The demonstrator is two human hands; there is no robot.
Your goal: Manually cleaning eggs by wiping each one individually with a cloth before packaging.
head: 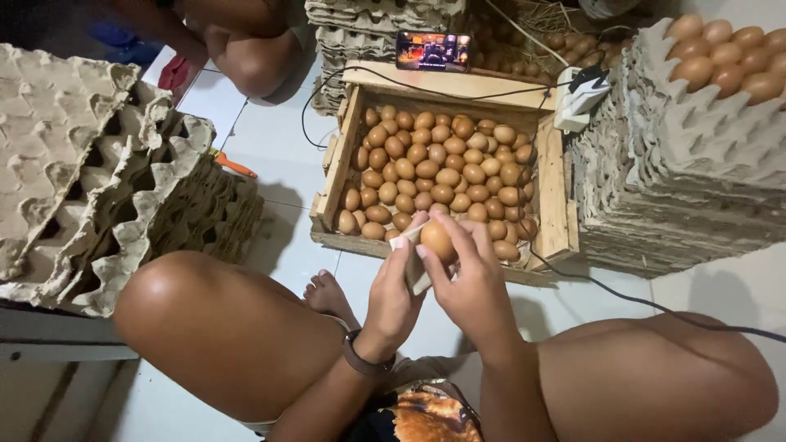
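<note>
Nearest me: two bare knees, left [205, 327] and right [655, 376], framing the hands over white floor tile [270, 164].

Right hand [471, 282] holds one brown egg [436, 240] in its fingertips, fingers curled narrow around it. The egg's long axis runs roughly upright, tipped slightly away from me.

Left hand [391, 299], dark band at the wrist, is closed on a small pale pad [416, 266], possibly sandpaper or a sponge; I can't tell which from here. The pad sits just left of the egg and touches its left side, so the left hand is the working one and the right only presents the egg.

Both hands hang at the near rim of a wooden crate [550, 188] filled with loose brown eggs [438, 164].

Stacked cardboard egg trays [90, 180] far left; another tray stack [679, 188] right, eggs loaded on top. A phone [433, 51] is propped behind the crate, a cable [655, 304] trailing over my right knee. Another person's knee [254, 57] at top.
</note>
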